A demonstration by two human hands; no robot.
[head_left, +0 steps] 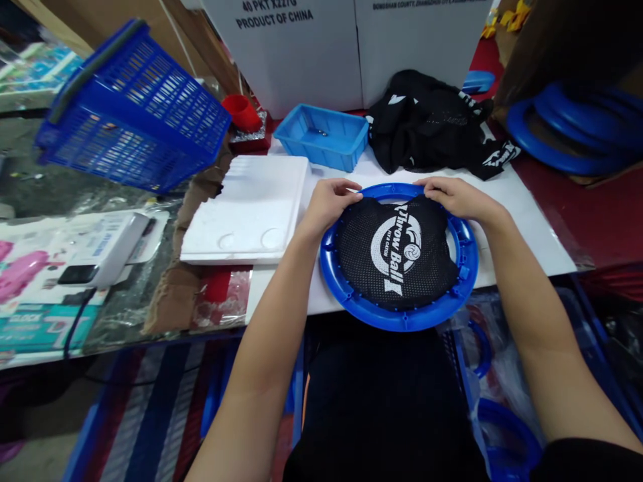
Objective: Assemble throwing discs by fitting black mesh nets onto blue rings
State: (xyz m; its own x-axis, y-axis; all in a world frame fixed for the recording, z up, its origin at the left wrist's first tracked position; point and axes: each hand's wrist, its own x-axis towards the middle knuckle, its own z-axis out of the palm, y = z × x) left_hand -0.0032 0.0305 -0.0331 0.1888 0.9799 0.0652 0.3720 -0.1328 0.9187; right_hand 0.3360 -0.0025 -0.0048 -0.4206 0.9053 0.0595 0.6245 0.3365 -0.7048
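Note:
A blue plastic ring (399,321) lies at the table's front edge with a black mesh net (351,258) printed "Throw Ball" inside it. The net meets the ring's rim along the bottom and left; gaps show at the top and right. At the upper left of the ring, my left hand (334,201) pinches the net's edge against the rim. My right hand (455,197) does the same at the upper right, fingers closed on the net's edge. The fingertips partly hide the net's upper corners.
Behind the ring are a light blue tray (326,150) with small metal pieces and a pile of black nets (426,127). Blue rings (577,127) are stacked at right. White foam (251,207) and a blue basket (145,114) stand at left. White cartons (301,60) close off the back.

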